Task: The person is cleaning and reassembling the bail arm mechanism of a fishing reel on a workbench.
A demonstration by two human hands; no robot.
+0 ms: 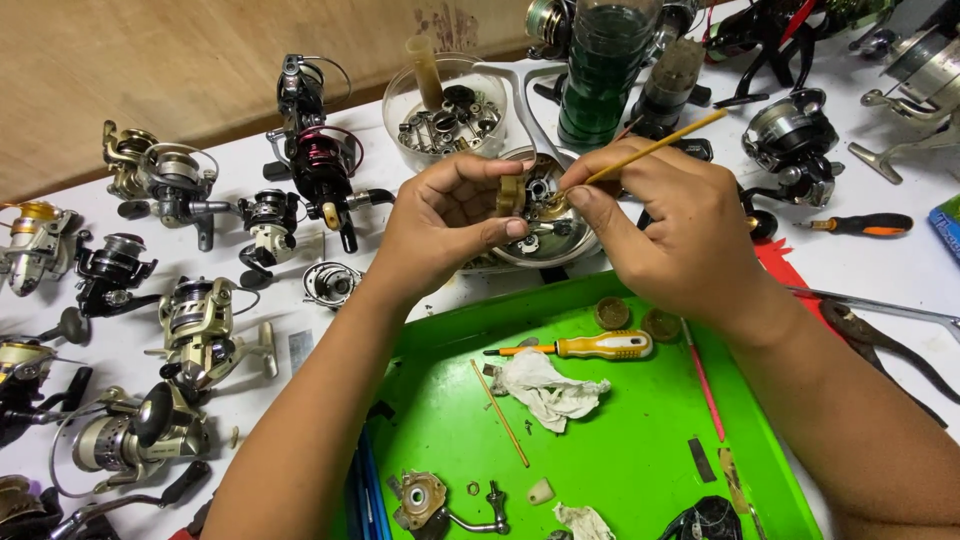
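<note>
Over the far edge of the bright green plastic tray (640, 440), your left hand (445, 225) pinched the round silver metal reel body (545, 215) while your right hand (665, 225) fingers pinched a thin yellow-handled brush (655, 147), dabbing its gears; that step seemingly called for steady, light strokes.

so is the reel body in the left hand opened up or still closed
Opened: the reel body held by the left hand shows bare gears.
</note>
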